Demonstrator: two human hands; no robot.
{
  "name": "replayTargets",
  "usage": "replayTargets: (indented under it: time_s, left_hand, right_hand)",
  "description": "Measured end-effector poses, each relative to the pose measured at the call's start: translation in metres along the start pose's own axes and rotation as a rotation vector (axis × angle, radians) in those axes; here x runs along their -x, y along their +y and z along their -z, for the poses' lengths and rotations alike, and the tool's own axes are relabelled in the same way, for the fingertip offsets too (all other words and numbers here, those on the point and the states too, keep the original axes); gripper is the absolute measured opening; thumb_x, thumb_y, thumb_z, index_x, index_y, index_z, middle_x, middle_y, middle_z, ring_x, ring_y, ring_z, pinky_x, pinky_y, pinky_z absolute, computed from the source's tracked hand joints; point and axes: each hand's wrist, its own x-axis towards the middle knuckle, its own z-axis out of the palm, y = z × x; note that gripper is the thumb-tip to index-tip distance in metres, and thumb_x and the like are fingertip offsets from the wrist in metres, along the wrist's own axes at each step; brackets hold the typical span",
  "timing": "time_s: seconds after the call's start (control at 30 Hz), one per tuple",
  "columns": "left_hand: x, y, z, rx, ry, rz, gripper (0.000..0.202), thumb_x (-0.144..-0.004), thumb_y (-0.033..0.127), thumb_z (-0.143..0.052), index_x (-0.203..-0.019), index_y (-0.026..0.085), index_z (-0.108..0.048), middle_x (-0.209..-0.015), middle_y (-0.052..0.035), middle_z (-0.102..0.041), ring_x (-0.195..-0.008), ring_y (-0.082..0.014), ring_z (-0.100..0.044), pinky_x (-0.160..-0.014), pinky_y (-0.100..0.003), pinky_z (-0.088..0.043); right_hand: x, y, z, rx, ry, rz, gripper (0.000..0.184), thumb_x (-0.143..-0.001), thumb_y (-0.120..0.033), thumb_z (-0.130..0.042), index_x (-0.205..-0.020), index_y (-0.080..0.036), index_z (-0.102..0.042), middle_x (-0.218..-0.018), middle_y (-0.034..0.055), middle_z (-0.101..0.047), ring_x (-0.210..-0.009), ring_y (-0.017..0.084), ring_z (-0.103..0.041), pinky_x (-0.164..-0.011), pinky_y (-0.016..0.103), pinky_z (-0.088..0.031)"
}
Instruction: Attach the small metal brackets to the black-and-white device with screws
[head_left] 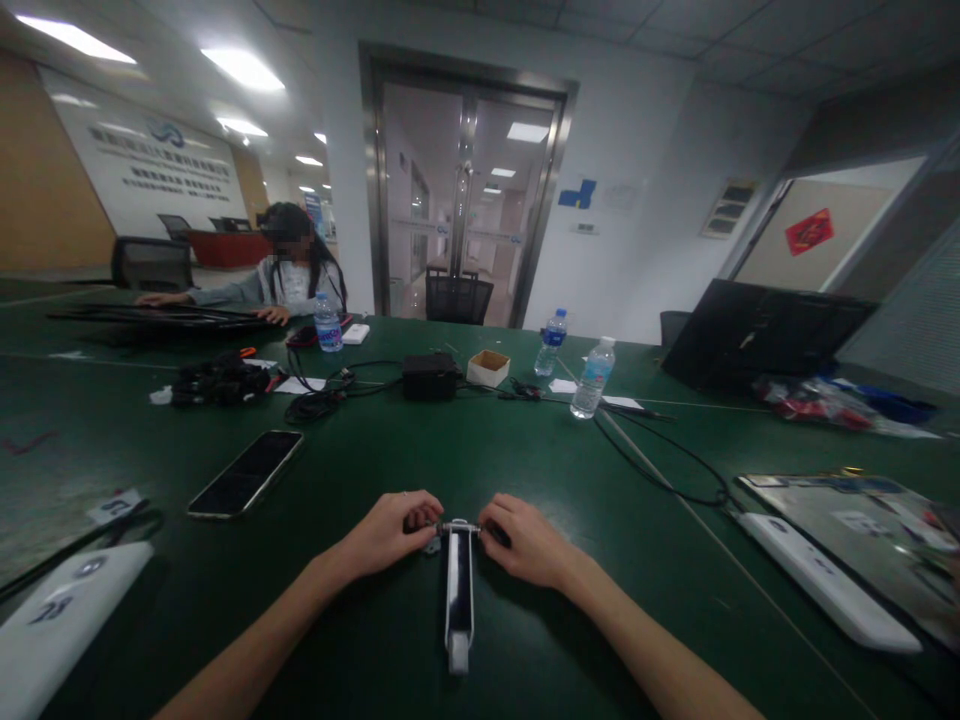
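We've got a slim white-edged bar (460,585) w/ a dark mid strip right in front of us, its long axis running toward us over the green surface (360,460); can't tell if it's resting flat or slightly lifted. A thin metal crosspiece (460,527) spans its far end. Our L hand (382,530) has thumb + index pinched on the crosspiece's left end; our R hand (529,540) has its fingers curled at the right end. Both look to be grasping it, tho we can't tell how tightly. We'd judge the bar light + stiff, its face glossy so prob. a bit slippery, the dark strip maybe easy to scratch. Best hold imo: both crosspiece ends, or the white edges approx. mid-length, w/o pressing the strip. Phone (246,475) lies off to our left, well apart
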Motion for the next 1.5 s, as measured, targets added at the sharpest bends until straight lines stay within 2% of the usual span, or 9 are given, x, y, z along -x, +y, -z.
replayTargets:
  time_s: [0.37,0.7,0.97,1.33,1.5]
  left_hand:
    - [0.001,0.002,0.001,-0.016,0.005,0.001,0.023,-0.086,0.029,-0.058,-0.106,0.019,-0.064,-0.092,-0.0002,-0.066,-0.075,-0.0139,-0.056,-0.066,-0.024,-0.043]
    - [0.002,0.009,0.004,-0.010,0.020,0.010,0.021,-0.086,0.023,-0.055,-0.104,0.020,-0.064,-0.093,-0.0002,-0.068,-0.079,-0.0151,-0.057,-0.070,-0.025,-0.044]
    - [-0.001,0.000,0.001,-0.025,0.002,0.019,0.025,-0.085,0.031,-0.059,-0.106,0.020,-0.063,-0.094,0.0004,-0.068,-0.079,-0.0144,-0.058,-0.068,-0.024,-0.043]
    - [0.002,0.009,0.005,-0.039,0.012,0.032,0.022,-0.086,0.021,-0.054,-0.105,0.019,-0.064,-0.097,-0.0005,-0.068,-0.082,-0.0150,-0.058,-0.071,-0.025,-0.043]
    - [0.002,0.009,0.006,-0.037,-0.004,0.059,0.024,-0.088,0.028,-0.054,-0.109,0.019,-0.061,-0.098,-0.0008,-0.068,-0.082,-0.0152,-0.058,-0.071,-0.026,-0.044]
  right_hand:
    - [0.000,-0.002,0.003,-0.012,-0.011,-0.010,0.011,-0.087,-0.017,-0.053,-0.094,-0.016,-0.061,-0.091,0.0046,-0.059,-0.081,0.015,-0.054,-0.069,0.025,-0.042]
    - [0.000,-0.002,0.003,0.001,-0.019,-0.018,0.010,-0.087,-0.018,-0.053,-0.093,-0.016,-0.061,-0.091,0.0046,-0.059,-0.081,0.015,-0.054,-0.069,0.025,-0.042]
    - [-0.001,0.003,-0.003,0.011,0.004,0.008,0.011,-0.087,-0.018,-0.053,-0.094,-0.016,-0.061,-0.090,0.0045,-0.059,-0.082,0.015,-0.054,-0.071,0.026,-0.042]
    - [-0.001,0.001,0.000,0.007,0.001,0.009,0.012,-0.086,-0.018,-0.053,-0.094,-0.016,-0.061,-0.090,0.0051,-0.059,-0.081,0.015,-0.054,-0.070,0.026,-0.042]
    - [0.000,0.000,0.000,-0.005,-0.008,-0.003,0.011,-0.087,-0.018,-0.053,-0.094,-0.016,-0.061,-0.092,0.0050,-0.059,-0.082,0.015,-0.054,-0.070,0.025,-0.042]
